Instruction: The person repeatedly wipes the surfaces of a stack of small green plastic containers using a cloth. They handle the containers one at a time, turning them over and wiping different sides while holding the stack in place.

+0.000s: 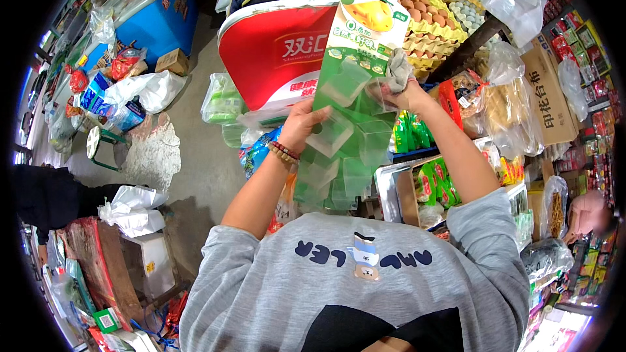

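A green cardboard hanging display (332, 71) with printed writing and a picture of yellow food on top leans upright before me. Rows of clear plastic pockets (374, 142) cover its lower part. My left hand (301, 126) grips its left edge, thumb on the front. At its right edge, my right hand (398, 95) holds a crumpled grey cloth (401, 66) against the board, by an upper pocket. Clear plastic partly hides the right fingers. Behind the display stands a red and white panel (274, 49) bearing writing.
Stacked egg trays (433, 14) rise behind on the right. A cardboard box (552, 93) and bagged goods (508, 107) lie right of my arm. Green packets (435, 181) fill a crate below. At left are a blue chest freezer (156, 10), a stool (102, 144) and a dark-clothed person (54, 195).
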The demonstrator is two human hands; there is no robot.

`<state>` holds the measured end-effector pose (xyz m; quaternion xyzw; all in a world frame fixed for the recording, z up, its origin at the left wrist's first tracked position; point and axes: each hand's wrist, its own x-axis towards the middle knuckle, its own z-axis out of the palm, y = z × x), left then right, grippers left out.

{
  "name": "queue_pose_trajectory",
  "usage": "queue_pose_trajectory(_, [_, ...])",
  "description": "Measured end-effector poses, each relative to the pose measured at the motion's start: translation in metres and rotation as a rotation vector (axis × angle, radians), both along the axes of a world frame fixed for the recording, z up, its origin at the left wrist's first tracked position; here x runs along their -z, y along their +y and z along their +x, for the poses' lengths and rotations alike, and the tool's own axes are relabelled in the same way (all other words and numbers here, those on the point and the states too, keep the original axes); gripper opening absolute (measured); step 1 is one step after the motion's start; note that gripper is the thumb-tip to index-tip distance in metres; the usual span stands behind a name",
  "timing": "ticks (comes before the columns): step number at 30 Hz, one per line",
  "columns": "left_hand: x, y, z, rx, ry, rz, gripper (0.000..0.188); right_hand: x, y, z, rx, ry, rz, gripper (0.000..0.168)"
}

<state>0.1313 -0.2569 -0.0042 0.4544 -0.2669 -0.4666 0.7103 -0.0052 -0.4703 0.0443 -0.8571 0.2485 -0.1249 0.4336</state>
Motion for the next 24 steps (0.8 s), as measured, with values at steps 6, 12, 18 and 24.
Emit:
queue_pose_trajectory(6, [0.007, 0.003, 0.003, 0.055, -0.003, 0.071, 0.023, -0.015, 0.004, -0.014, -0.255, 0.15, -0.056, 0.053])
queue_pose_trajectory(12, [0.009, -0.001, 0.001, 0.053, -0.012, 0.046, 0.024, 0.019, 0.003, -0.003, 0.003, -0.368, -0.05, 0.052])
queue_pose_trajectory(18, [0.013, 0.001, 0.003, 0.007, 0.049, 0.078, 0.023, 0.001, 0.015, -0.006, -0.038, -0.349, -0.038, 0.048])
queue_pose_trajectory(24, [0.009, 0.002, 0.0, 0.004, -0.006, 0.138, 0.026, 0.011, -0.001, -0.029, -0.08, -0.299, 0.215, 0.042])
